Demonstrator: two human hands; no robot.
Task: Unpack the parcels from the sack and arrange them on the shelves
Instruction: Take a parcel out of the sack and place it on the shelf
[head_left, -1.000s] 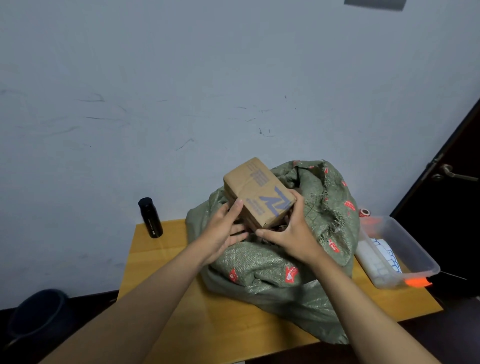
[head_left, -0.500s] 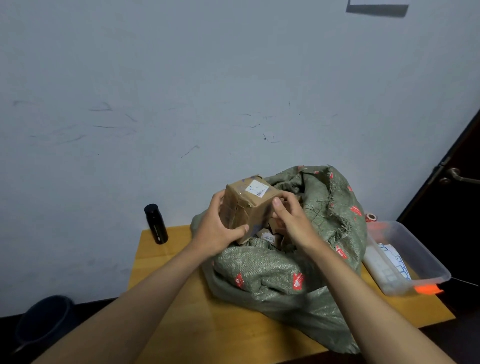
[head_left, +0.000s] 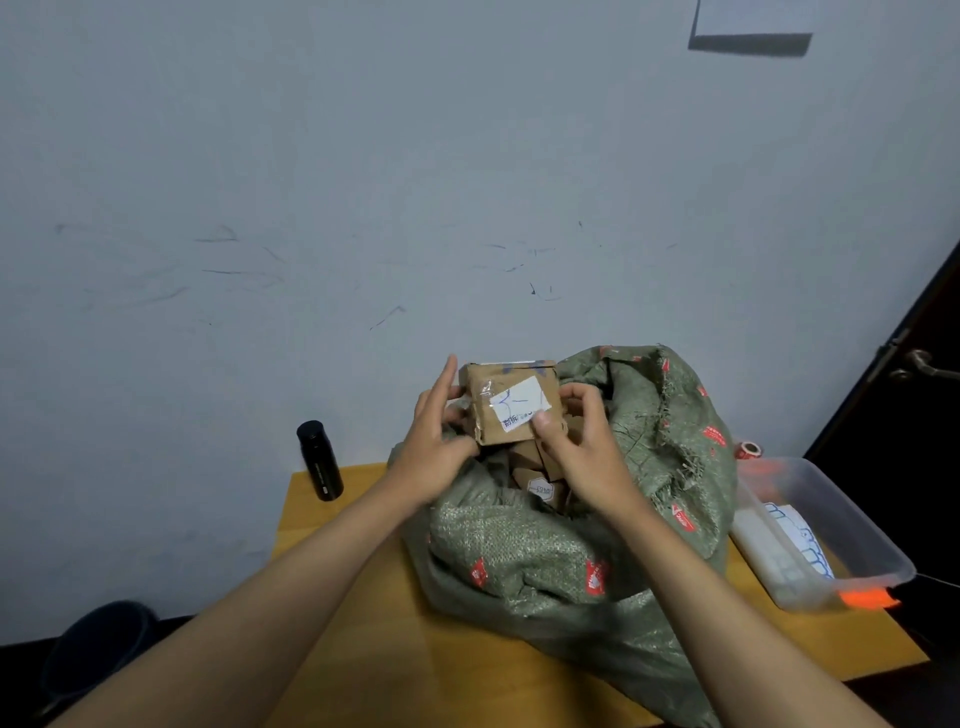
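Both hands hold a cardboard parcel (head_left: 511, 402) above the open mouth of the green woven sack (head_left: 582, 519) on the counter (head_left: 363, 649). The left hand (head_left: 436, 441) grips its left side; the right hand (head_left: 576, 441) pinches its right edge, thumb on the white label (head_left: 519, 402). More parcels (head_left: 535, 473) lie inside the sack.

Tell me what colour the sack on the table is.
The sack is olive green with small red marks, seen in the head view.

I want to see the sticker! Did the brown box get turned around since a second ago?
Yes. The brown box has been turned in both hands above the sack: earlier its blue-printed side faced the camera, now its white label does.
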